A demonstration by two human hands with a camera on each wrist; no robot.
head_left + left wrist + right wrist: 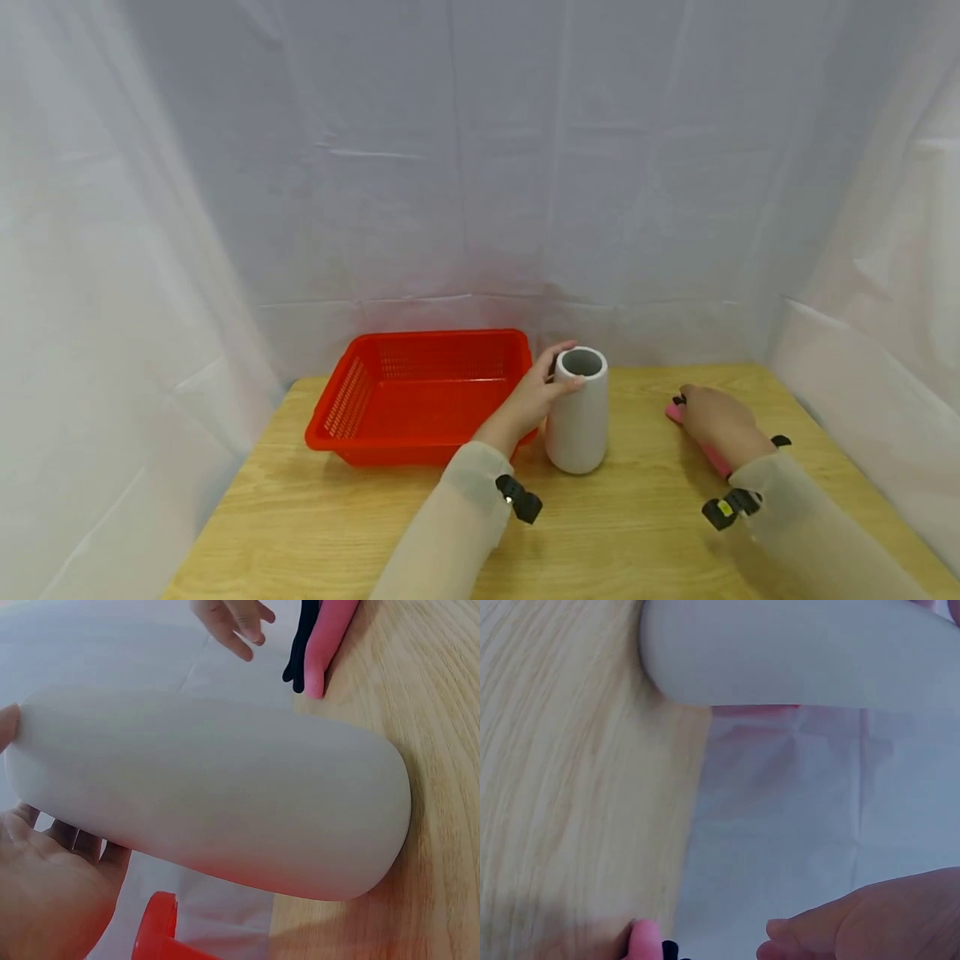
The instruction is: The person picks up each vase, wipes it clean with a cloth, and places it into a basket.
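A white vase (577,417) stands upright on the wooden table (630,533), just right of a red plastic basket (420,400). My left hand (562,368) grips the vase near its rim, thumb on the near side and fingers round the far side. In the left wrist view my palm (45,892) lies against the vase (225,802). My right hand (716,417) hovers over a pink object (715,459) with a black part (302,645) lying on the table. Its fingers (234,622) are loosely curled and stay apart from the pink object (328,641).
White cloth (480,167) walls the table at the back and on both sides. The red basket's mesh wall (347,400) stands close to the back left corner. Bare wood lies in front of the vase and the basket.
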